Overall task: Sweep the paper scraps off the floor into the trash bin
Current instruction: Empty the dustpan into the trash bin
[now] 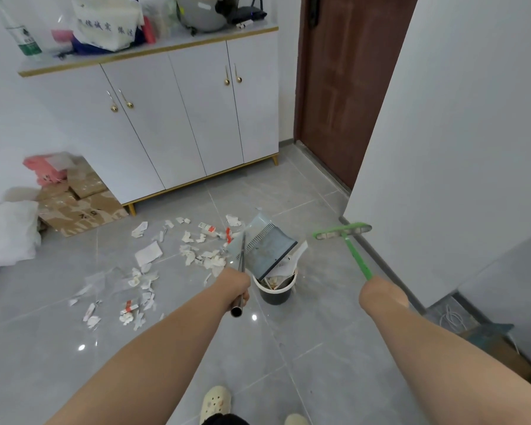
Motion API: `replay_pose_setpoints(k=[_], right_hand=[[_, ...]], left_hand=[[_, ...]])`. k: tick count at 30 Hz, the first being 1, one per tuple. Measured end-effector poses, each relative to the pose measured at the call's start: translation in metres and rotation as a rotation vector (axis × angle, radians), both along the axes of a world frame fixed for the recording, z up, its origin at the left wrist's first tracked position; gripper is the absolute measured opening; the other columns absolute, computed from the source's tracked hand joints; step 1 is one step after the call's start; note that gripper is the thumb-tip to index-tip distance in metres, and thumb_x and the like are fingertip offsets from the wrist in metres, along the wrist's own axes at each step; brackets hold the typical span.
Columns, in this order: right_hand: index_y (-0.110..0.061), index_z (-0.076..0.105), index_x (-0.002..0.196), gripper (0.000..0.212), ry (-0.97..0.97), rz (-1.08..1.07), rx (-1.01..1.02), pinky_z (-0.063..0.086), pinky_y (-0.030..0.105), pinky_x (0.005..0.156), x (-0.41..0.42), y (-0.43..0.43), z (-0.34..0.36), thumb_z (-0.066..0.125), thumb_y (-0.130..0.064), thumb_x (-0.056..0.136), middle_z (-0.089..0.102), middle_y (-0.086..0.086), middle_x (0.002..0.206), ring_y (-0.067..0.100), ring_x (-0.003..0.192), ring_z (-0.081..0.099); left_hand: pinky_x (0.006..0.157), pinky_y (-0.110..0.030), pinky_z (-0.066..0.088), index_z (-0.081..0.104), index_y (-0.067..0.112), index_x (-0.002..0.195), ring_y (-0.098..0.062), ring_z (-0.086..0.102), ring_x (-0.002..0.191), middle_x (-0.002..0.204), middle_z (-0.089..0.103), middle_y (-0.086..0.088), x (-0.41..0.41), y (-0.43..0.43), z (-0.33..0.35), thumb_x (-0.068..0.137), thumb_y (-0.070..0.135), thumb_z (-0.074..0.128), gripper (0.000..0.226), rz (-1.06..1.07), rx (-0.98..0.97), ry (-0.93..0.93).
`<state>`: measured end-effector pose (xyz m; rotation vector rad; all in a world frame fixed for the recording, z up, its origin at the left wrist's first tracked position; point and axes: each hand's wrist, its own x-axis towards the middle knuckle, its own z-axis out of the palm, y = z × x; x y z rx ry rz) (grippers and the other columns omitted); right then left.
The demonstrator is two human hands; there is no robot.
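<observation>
Two grips: left hand (237, 286) holds steel-handled dustpan (269, 245); right hand (380, 292), thin green broom (344, 232).

White paper scraps (149, 254) lie scattered on the grey floor (319, 348), left of the dark trash bin (275, 294). A blue-grey dustpan (270, 251) tilts over the bin; the green broom (354, 253) is lifted.

floor (319, 348): glossy grey tile, glare spots. trash bin (275, 295): smooth dark plastic. over it, dustpan (270, 250): matt blue-grey plastic; dustpan handle (242, 257): shiny metal tube. right of bin, broom (354, 253): green plastic. left of bin, paper scraps (147, 254): crumpled, matt.
</observation>
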<state>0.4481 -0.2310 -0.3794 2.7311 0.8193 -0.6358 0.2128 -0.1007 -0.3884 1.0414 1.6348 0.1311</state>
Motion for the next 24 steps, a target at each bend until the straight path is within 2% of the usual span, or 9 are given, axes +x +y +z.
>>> replay_pose_setpoints(k=[4,8,10,13,15,17,19,24], right_hand=[[-0.011,0.059,0.122,0.031,0.009,0.019,-0.036,0.049,0.03,0.088,-0.005,-0.001,-0.001,0.042,-0.011,0.096,0.063,0.005,0.118,0.022,0.112,0.06],[-0.013,0.057,0.126,0.034,0.002,0.088,-0.063,0.047,0.03,0.092,-0.017,0.003,0.0,0.042,-0.011,0.096,0.06,0.004,0.124,0.021,0.117,0.057],[-0.014,0.057,0.127,0.034,-0.012,0.134,-0.074,0.048,0.031,0.092,-0.024,0.007,0.0,0.043,-0.011,0.096,0.06,0.003,0.125,0.021,0.117,0.057],[-0.016,0.056,0.129,0.036,-0.029,0.214,-0.098,0.049,0.032,0.093,-0.037,0.015,-0.003,0.044,-0.01,0.095,0.06,0.002,0.126,0.021,0.118,0.057],[-0.016,0.055,0.131,0.038,-0.028,0.263,-0.12,0.049,0.034,0.095,-0.045,0.024,-0.008,0.043,-0.009,0.095,0.057,0.003,0.13,0.022,0.121,0.055],[-0.016,0.054,0.133,0.04,-0.034,0.328,-0.149,0.048,0.035,0.096,-0.054,0.032,-0.012,0.042,-0.007,0.095,0.055,0.003,0.133,0.023,0.123,0.053],[-0.015,0.052,0.134,0.042,-0.041,0.408,-0.19,0.048,0.04,0.095,-0.063,0.039,-0.018,0.042,-0.005,0.095,0.051,0.004,0.136,0.025,0.126,0.05],[-0.001,0.036,0.142,0.045,-0.086,0.522,-0.252,0.045,0.045,0.094,-0.086,0.051,-0.034,0.033,-0.002,0.097,0.038,0.014,0.14,0.033,0.127,0.045]], left_hand=[[0.043,-0.021,0.032,0.048,-0.001,0.089,-0.018,0.04,0.044,0.053,0.045,-0.011,-0.003,0.001,0.004,0.089,-0.005,0.04,0.009,-0.006,-0.022,-0.019],[0.035,-0.014,0.033,0.048,0.0,0.122,-0.013,0.039,0.036,0.051,0.044,-0.007,-0.011,0.018,0.021,0.094,0.0,0.04,0.029,0.049,-0.043,-0.068],[0.031,-0.01,0.033,0.044,0.003,0.13,-0.007,0.036,0.024,0.059,0.041,-0.006,-0.015,0.027,0.037,0.097,0.002,0.038,0.033,0.096,-0.059,-0.121],[0.029,-0.008,0.033,0.042,0.005,0.133,-0.004,0.032,0.019,0.064,0.038,-0.005,-0.02,0.04,0.055,0.098,0.0,0.036,0.035,0.16,-0.063,-0.192],[0.03,-0.007,0.032,0.046,0.012,0.122,-0.004,0.032,0.019,0.064,0.039,-0.004,-0.021,0.046,0.059,0.098,0.001,0.032,0.03,0.187,-0.066,-0.207],[0.032,-0.006,0.032,0.045,0.012,0.1,-0.005,0.032,0.019,0.062,0.038,-0.003,-0.021,0.048,0.058,0.098,0.003,0.031,0.017,0.2,-0.075,-0.207],[0.036,-0.007,0.031,0.044,0.011,0.087,-0.006,0.032,0.018,0.062,0.039,-0.003,-0.024,0.049,0.056,0.096,0.003,0.031,0.018,0.218,-0.085,-0.201],[0.036,-0.007,0.03,0.044,0.012,0.078,-0.006,0.032,0.019,0.057,0.04,-0.002,-0.033,0.051,0.047,0.096,0.005,0.032,0.023,0.269,-0.128,-0.185]])
